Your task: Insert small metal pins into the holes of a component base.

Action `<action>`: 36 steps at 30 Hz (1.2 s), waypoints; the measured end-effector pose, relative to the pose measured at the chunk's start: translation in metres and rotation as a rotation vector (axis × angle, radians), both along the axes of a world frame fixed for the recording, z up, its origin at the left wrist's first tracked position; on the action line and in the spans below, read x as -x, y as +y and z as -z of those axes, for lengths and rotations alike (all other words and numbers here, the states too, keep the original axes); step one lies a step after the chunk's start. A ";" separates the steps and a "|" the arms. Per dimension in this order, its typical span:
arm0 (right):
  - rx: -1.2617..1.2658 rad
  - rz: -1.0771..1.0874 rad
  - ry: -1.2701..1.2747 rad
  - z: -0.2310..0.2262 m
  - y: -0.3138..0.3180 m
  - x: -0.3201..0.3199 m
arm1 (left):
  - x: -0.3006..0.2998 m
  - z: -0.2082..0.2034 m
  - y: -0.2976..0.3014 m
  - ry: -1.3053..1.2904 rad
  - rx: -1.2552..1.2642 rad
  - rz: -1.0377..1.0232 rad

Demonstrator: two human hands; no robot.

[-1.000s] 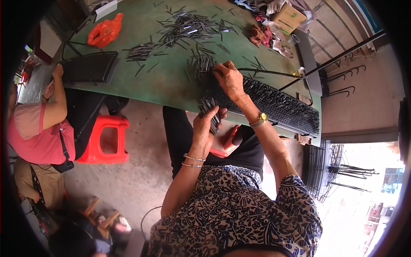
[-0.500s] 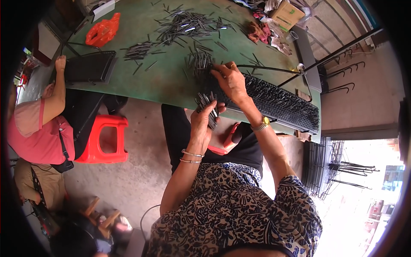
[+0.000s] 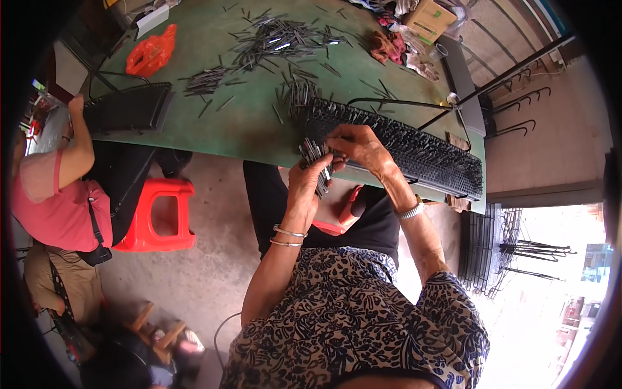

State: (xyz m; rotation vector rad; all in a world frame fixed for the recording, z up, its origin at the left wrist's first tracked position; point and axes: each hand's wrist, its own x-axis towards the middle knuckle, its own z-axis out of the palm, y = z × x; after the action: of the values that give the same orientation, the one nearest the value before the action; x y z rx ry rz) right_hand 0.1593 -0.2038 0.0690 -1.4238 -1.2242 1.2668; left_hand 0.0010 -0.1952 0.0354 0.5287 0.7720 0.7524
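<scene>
My left hand (image 3: 304, 183) is closed around a bundle of thin dark sticks (image 3: 312, 150), held just off the table's near edge. Beside it, my right hand (image 3: 364, 149) has its fingers pinched together close to the bundle; what lies between the fingertips is too small to make out. Just beyond my right hand lies a long black perforated rack (image 3: 424, 148) with a wire frame, its upper side crowded with short dark upright pieces. More loose dark sticks (image 3: 299, 97) lie at the rack's left end.
On the green table (image 3: 253, 126) lie a large heap of sticks (image 3: 278, 40), an orange-red plastic bag (image 3: 151, 52), crumpled cloths (image 3: 389, 48) and a cardboard box (image 3: 430, 23). At the left, a co-worker in pink (image 3: 71, 207) is near another black rack (image 3: 129, 107) and a red stool (image 3: 155, 214).
My right hand has come back from the rack's left end toward me, down to the bundle in my left hand. My left hand has hardly moved. The co-worker's arm has shifted slightly.
</scene>
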 end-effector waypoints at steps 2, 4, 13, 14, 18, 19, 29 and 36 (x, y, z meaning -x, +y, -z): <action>-0.030 0.049 0.014 0.002 0.000 0.003 | 0.001 -0.001 0.004 0.013 -0.003 0.012; -0.032 0.116 0.122 0.006 0.000 0.008 | 0.004 -0.002 0.006 0.024 -0.024 0.011; -0.001 0.078 0.207 0.019 -0.003 0.003 | -0.001 0.001 0.010 0.105 -0.037 0.032; -0.002 0.077 0.208 0.019 -0.003 0.002 | -0.001 0.002 0.010 0.106 -0.038 0.032; 0.067 0.077 0.197 0.010 -0.004 -0.001 | -0.002 0.005 0.011 0.122 -0.048 0.079; 0.077 0.095 0.222 0.008 -0.003 -0.002 | -0.002 0.004 0.012 0.093 -0.047 0.086; 0.064 0.011 0.080 0.007 0.004 -0.009 | -0.002 0.009 0.014 0.122 -0.039 0.109; -0.254 0.373 -0.158 0.007 0.022 -0.019 | -0.003 0.011 0.019 -0.029 0.113 0.028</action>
State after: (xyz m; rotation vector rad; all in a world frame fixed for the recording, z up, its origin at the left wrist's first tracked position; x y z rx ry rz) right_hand 0.1781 -0.1817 0.0625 -1.4972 -1.1110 0.7307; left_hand 0.0044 -0.1762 0.0244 0.4249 0.7738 0.6853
